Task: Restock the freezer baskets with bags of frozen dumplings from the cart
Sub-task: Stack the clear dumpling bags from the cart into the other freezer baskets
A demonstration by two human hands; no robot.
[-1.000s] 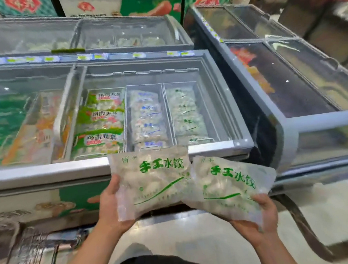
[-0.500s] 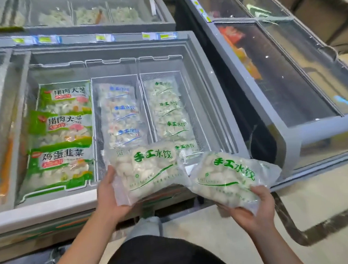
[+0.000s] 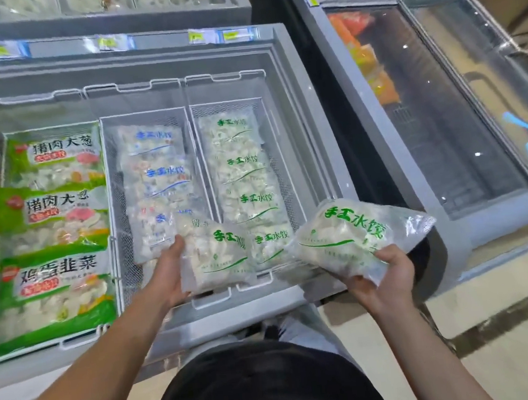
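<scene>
Held bags [image 3: 221, 255] [image 3: 345, 235]: clear film over white dumplings, with green characters and a green curved stripe, the same print as the bags in the right basket [image 3: 248, 182]. Middle-basket bags [image 3: 154, 178]: clear with blue characters and a blue stripe; left bags [image 3: 55, 226]: bright green and white with black characters and red labels. Baskets [image 3: 112, 195]: white wire mesh; freezer [image 3: 298, 106]: pale grey, with yellow-and-blue price tags [image 3: 224, 36]; neighbouring freezer's packs [image 3: 361, 51]: orange and yellow; shirt [image 3: 267, 386]: black.
</scene>
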